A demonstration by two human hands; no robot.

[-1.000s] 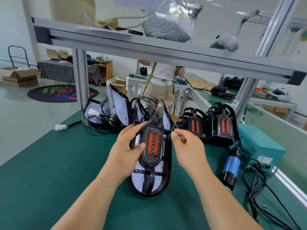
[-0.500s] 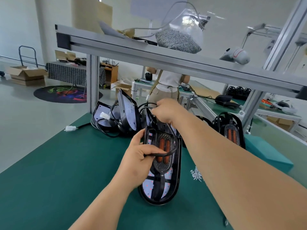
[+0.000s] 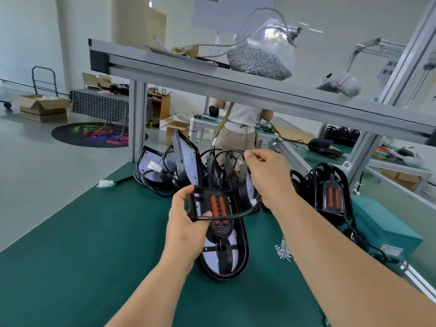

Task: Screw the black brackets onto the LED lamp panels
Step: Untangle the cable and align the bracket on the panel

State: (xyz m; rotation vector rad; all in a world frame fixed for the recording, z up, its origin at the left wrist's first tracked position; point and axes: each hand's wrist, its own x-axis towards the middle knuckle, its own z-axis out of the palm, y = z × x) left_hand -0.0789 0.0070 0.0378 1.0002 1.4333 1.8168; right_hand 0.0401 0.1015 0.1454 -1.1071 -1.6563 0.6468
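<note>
Green worktop (image 3: 82, 244) carrying an oval LED lamp panel (image 3: 224, 251); left hand (image 3: 186, 223) grips its upper left edge. Beyond, right hand (image 3: 266, 175) pinches the black cable (image 3: 226, 217). Farther back, a stack of unfinished panels (image 3: 181, 164).

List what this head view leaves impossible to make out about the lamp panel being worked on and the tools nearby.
- Lamp panel: the left hand covers its left edge, so any screw holes there are hidden.
- Black cable: its end disappears inside the right hand.
- Loose screws: too small to tell type.
- Teal box: label too small to read.
- Screwdriver: the right forearm may be covering it.
</note>
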